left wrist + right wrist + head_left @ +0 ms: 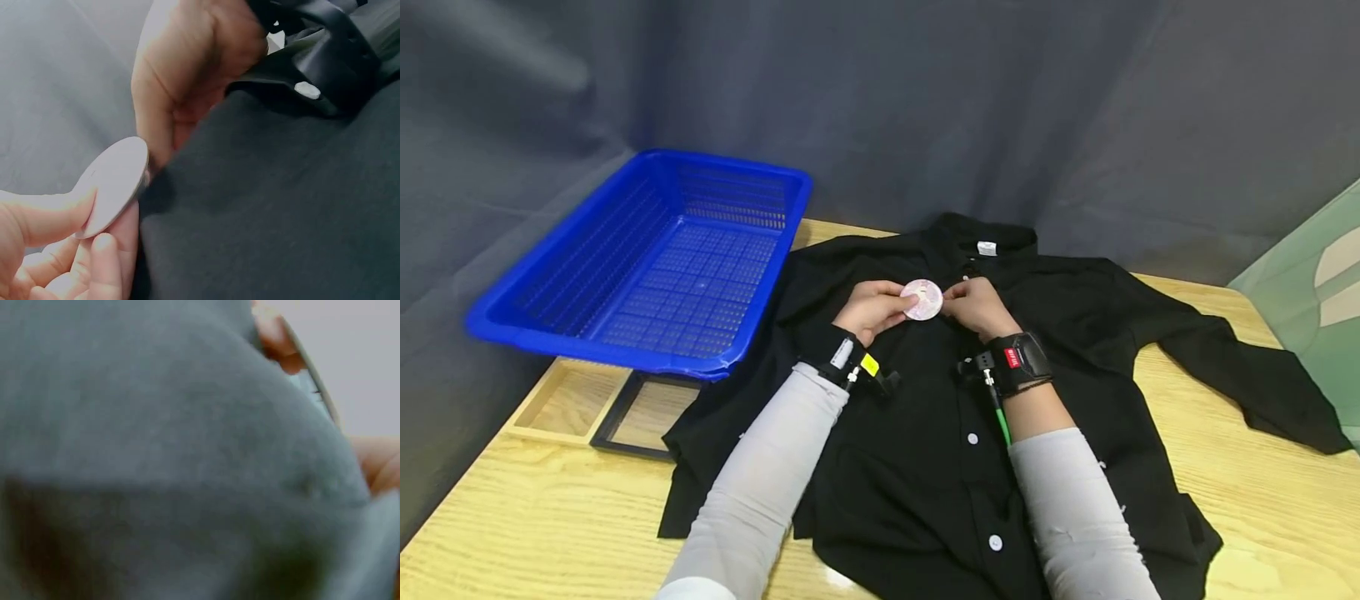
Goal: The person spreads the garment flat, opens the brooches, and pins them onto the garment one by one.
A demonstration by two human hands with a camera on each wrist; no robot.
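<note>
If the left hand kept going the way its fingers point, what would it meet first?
Probably the right hand: the left hand pinches the round disc and points right across the black shirt, with the disc already between them. Depth is uncertain.

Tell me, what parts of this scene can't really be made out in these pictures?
- Right wrist view: blurred dark cloth fills it; the right hand shows only as blurred slivers.
- Head view: the print on the round badge is too small to read.
- Left wrist view: the left hand is cut off by the frame's edge.
- Head view: both sleeves hide part of the black shirt.
</note>
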